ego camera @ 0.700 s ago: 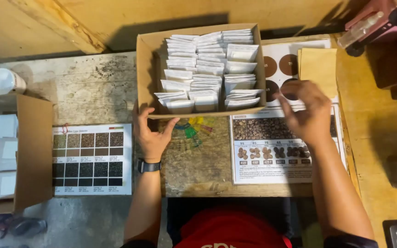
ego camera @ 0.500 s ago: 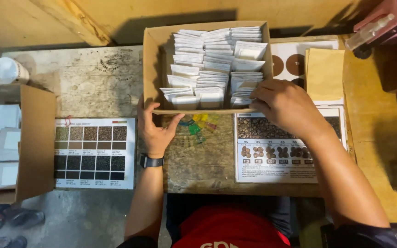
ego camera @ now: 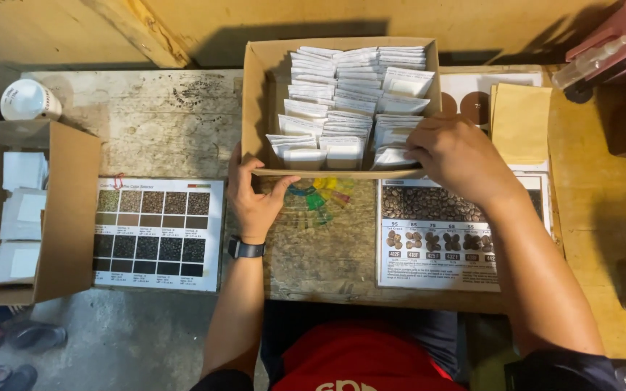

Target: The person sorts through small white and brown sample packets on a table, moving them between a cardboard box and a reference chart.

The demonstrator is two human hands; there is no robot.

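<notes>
Two boxes [ego camera: 266,87], two charts [ego camera: 159,233]

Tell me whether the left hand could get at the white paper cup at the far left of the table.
Probably yes: the left hand grips the cardboard box, and only bare tabletop separates it from the white paper cup.

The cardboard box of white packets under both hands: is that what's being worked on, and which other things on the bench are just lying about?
In hand:
- cardboard box, gripped by the left hand
- white packets, reached by the right hand

Lying about:
- dark-squares chart
- bean chart
- coloured tabs
- tan envelope
- white cup
- side box
</notes>
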